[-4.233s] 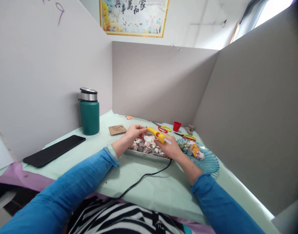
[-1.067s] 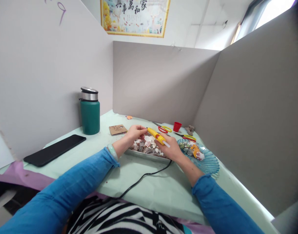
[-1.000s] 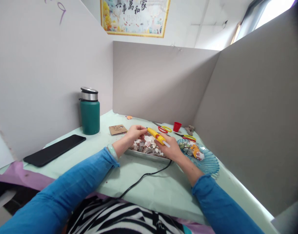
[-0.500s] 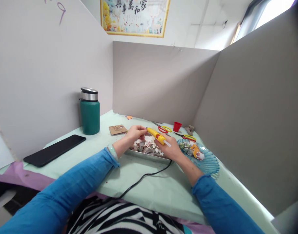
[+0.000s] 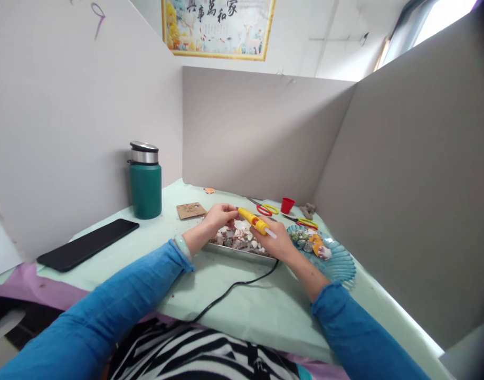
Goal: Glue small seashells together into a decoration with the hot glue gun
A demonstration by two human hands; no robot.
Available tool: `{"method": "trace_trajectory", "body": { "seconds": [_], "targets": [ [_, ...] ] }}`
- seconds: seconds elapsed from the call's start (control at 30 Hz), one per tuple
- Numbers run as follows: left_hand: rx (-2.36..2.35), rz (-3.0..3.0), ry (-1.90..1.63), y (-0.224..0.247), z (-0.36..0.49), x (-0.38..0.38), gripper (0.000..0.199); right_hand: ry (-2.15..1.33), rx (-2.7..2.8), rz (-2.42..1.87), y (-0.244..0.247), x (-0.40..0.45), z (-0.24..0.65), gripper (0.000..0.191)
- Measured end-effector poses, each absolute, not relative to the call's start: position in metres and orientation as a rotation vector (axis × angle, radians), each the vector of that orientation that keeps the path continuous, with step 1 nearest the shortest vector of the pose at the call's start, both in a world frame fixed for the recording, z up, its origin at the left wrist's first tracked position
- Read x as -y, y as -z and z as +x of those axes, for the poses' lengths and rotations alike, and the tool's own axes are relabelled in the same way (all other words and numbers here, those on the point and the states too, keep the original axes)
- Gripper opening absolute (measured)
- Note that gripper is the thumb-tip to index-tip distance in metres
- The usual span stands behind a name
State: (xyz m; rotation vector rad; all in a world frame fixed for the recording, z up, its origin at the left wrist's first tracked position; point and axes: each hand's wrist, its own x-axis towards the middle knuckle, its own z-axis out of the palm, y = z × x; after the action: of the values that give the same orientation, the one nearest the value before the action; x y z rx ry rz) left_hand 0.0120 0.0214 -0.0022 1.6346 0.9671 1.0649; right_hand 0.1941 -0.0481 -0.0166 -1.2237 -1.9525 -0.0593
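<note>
My right hand [image 5: 276, 238] is wrapped round a yellow glue gun [image 5: 253, 219], with a pale glue stick poking out of its back end. The gun's nozzle points left, to the fingertips of my left hand [image 5: 220, 217]. Those fingers are pinched together; whatever they hold is too small to make out. Both hands are above a metal tray [image 5: 242, 255] of shells and small stones [image 5: 242, 232]. A black cord [image 5: 234, 285] runs from below my right hand toward my lap.
A green bottle [image 5: 145, 190] and a black phone [image 5: 89, 244] stand and lie at left. Behind the tray are a cardboard piece [image 5: 191, 210], scissors [image 5: 266, 210], more scissors [image 5: 305, 222] and a red cup [image 5: 287, 205]. A blue glass plate [image 5: 342, 261] holds shells at right.
</note>
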Motion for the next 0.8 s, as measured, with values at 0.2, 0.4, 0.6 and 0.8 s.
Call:
{"method": "trace_trajectory", "body": {
  "seconds": [0.2,0.4,0.6,0.8],
  "targets": [
    [-1.607,2.355,-1.017,-0.014,-0.003,-0.008,0.034,0.164,1.817,-1.296,0.019,0.045,0.194,0.018],
    [-1.660,2.530,-0.986,-0.017,-0.011,-0.005,0.039,0.099,1.610,-1.358,0.021,0.037,0.197,0.019],
    [-1.626,2.659,-0.804,-0.008,-0.004,-0.009,0.032,0.063,1.617,-1.348,0.019,0.039,0.195,0.020],
    [-1.533,2.648,-0.705,-0.008,-0.005,-0.011,0.031,0.080,1.616,-1.333,0.020,0.037,0.198,0.018]
  ]
}}
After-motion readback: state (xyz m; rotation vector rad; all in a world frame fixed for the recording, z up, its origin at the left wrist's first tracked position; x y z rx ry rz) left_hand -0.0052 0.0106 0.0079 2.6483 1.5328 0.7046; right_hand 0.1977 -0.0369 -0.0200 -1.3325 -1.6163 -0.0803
